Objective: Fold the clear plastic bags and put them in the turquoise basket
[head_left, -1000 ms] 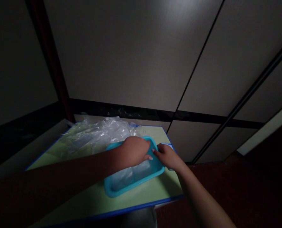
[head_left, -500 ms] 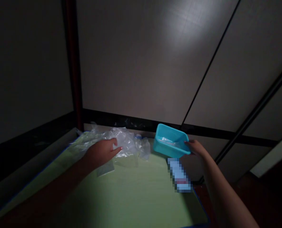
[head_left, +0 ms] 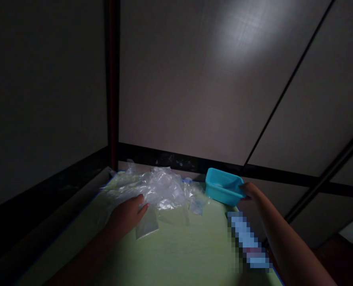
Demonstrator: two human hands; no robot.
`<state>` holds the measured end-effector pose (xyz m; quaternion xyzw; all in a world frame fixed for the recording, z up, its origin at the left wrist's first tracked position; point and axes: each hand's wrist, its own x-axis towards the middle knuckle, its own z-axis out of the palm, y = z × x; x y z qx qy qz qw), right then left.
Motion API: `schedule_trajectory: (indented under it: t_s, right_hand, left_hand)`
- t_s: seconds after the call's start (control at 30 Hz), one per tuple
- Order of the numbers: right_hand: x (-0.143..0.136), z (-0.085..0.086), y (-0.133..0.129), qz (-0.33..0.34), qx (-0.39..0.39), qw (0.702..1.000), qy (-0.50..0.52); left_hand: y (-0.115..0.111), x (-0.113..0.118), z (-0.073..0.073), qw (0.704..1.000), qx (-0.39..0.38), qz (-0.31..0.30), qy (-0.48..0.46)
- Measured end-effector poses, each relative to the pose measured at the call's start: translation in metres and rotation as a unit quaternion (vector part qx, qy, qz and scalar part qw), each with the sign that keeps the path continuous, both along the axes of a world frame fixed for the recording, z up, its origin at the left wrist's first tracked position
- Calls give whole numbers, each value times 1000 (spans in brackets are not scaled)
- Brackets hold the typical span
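Note:
My right hand [head_left: 249, 191] grips the right end of a turquoise plastic tub [head_left: 224, 195] at the far right of the table. The inside of the tub shows only in part, with a faint pale patch at its bottom. My left hand [head_left: 128, 214] is at the near left side of a heap of crumpled clear plastic bags [head_left: 167, 188]; its thumb and forefinger are slightly apart, with nothing visible between them. A flat clear bag [head_left: 147, 226] lies just right of that hand. Smaller clear plastic pieces [head_left: 196, 200] lie between the heap and the tub.
The light green tabletop [head_left: 176, 254] has a blue edge. A blurred-out light blue object [head_left: 249, 240] lies along its right side. Behind the table stand grey panels [head_left: 179, 91] with a dark strip [head_left: 158, 157]. A dark red post [head_left: 113, 79] rises at the left. The scene is dim.
The view has shifted, so the table sits lower and further right. My left hand has drawn back from over the bags toward their near left side. My right hand still holds the tub.

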<state>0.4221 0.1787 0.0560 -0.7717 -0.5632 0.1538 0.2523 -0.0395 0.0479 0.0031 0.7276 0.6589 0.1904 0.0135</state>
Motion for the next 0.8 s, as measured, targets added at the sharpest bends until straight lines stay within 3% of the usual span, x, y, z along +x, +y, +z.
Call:
schedule_trajectory:
  t_s: [0.17,0.33,0.47,0.6,0.67,0.73,0.8]
  right_hand:
    - [-4,-7,18,-39,-86,994,59]
    - [-11,-6,23,-48,-86,994,48]
    - [-17,11,15,-60,-29,998,-19]
    - [-42,20,-15,-35,81,992,-85]
    - [-64,8,-34,0,104,991,-88]
    - [-87,-14,-52,67,148,986,-43]
    - [-108,-39,-64,84,148,985,-12]
  left_hand:
    - [-1,-6,1,1000,-9,11,5]
    - [-2,-4,1,1000,-11,6,-1]
    - [-1,-6,-2,1000,-2,0,2]
    - [0,-6,-2,1000,6,-11,3]
    - [-1,-5,-1,1000,9,-11,-3]
    - [-1,-3,-1,1000,12,-12,-18]
    - [-1,-2,-2,998,23,-20,-58]
